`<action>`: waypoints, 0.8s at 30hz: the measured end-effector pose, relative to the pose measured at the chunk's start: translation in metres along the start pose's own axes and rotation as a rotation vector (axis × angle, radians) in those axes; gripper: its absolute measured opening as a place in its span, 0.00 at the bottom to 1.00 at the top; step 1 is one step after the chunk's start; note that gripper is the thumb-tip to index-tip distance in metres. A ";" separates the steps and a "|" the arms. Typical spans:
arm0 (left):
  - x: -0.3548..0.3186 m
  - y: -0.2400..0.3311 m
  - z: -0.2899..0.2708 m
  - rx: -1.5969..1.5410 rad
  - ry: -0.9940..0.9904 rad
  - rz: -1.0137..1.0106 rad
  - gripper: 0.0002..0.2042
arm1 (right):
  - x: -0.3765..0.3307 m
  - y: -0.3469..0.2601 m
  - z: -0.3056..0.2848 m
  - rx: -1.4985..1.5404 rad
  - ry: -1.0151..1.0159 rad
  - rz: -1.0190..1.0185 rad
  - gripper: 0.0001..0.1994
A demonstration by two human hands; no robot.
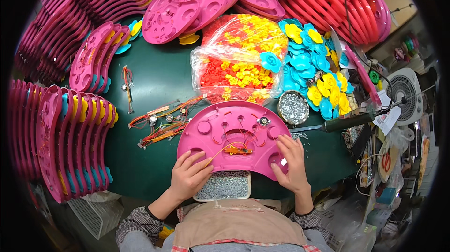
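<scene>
head view: i locate the pink shell (225, 162) at the front middle of the green table (145, 158), hollow side up, its lower edge just over the tray (206, 193) of small metal pieces; the left hand (190, 176) lies at the lower left lobe, fingers loosely bent and slightly parted, fingertips near a yellow wire (218, 152); i cannot tell whether it pinches that wire or only steadies the shell; the right hand (291, 164) is half open at the right lobe, thumb and fingers apart around a round recess, with no firm grip evident.

handling: i judge the shell light, stiff and rather slippery; take hold by the outer rim at both lobes; treat the thin wires and the small orange board (238, 150) as fragile, and do not lift by them.

limits: the left thumb and palm contact are hidden; the wire joints are too small to read; the shell's underside is out of sight; the tray is partly covered by the shell.
</scene>
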State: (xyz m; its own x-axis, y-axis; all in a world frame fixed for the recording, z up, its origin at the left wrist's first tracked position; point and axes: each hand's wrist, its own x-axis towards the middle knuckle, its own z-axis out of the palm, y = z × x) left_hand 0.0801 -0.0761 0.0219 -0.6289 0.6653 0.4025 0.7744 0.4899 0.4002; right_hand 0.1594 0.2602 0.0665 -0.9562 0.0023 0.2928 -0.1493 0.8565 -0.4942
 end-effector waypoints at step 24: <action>-0.147 -0.069 -0.302 1.261 0.804 -0.735 0.09 | 0.034 0.008 0.039 0.483 0.294 -0.065 0.06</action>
State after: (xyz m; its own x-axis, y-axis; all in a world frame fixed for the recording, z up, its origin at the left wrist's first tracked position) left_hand 0.0980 -0.3778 0.1834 -0.4231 -0.1421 0.8949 -0.3685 0.9293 -0.0267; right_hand 0.1155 0.2464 0.0406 -0.8413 0.1604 0.5162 -0.3693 0.5268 -0.7656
